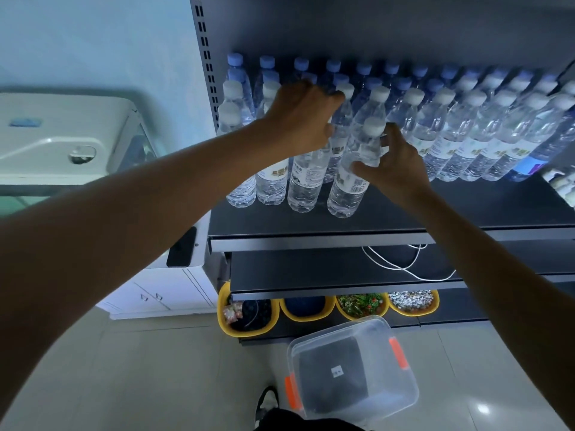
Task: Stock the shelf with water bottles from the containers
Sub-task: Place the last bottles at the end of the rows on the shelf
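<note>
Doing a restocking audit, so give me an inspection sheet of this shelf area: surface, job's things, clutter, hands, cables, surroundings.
Surface: dark shelf, front strip bare to the right of the hands.
Job's things: water bottles standing in rows; clear container on the floor, no bottles seen inside.
Clutter: four yellow bins with mixed contents below the lower shelf.
Grippers: left hand grips the left bottle at its top; right hand holds the right bottle by its upper body.
Cables: white cable loose on the lower shelf.
Surroundings: white cabinet at left; tiled floor.
</note>
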A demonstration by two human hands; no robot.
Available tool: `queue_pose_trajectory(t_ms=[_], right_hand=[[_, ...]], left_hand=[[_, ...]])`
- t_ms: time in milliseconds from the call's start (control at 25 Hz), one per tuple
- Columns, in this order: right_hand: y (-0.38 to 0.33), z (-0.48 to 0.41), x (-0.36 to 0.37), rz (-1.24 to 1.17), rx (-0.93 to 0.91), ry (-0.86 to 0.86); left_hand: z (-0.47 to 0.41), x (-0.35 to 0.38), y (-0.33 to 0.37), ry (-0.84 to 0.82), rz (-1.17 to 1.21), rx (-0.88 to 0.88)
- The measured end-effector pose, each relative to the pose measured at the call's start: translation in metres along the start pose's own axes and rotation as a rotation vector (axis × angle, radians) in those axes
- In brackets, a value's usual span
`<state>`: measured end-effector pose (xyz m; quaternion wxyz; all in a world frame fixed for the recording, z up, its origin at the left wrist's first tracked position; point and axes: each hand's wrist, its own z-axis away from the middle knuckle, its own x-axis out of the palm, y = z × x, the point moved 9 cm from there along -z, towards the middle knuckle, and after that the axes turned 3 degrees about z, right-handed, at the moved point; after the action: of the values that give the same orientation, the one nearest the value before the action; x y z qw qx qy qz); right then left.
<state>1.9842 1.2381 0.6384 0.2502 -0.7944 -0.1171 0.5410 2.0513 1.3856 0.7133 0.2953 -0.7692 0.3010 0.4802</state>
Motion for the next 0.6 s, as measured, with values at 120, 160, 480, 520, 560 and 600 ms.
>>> queue_pose_trajectory(t_ms=[120,160,480,520,560,600], right_hand=[[0.002,-0.002,0.003,-0.017,-0.028,-0.045],[0.003,-0.003,0.003,-0.038,-0.035,-0.057],[0.018,-0.012,0.011,-0.014,0.111,-0.024],[0.018,-0.012,0.013,-0.014,0.117,-0.028],[0.019,-0.012,0.014,-0.035,0.12,-0.033],[0.02,-0.011,0.014,-0.08,0.122,-0.035]], left_hand=[[0.002,0.001,-0.001,-0.003,0.129,0.067],[0.004,0.002,-0.004,-0.006,0.187,0.09],[0.007,-0.007,0.002,0.042,0.193,0.101],[0.005,-0.002,-0.001,0.005,0.2,0.094],[0.003,0.003,-0.005,-0.027,0.213,0.09],[0.003,0.007,-0.011,-0.046,0.231,0.086]])
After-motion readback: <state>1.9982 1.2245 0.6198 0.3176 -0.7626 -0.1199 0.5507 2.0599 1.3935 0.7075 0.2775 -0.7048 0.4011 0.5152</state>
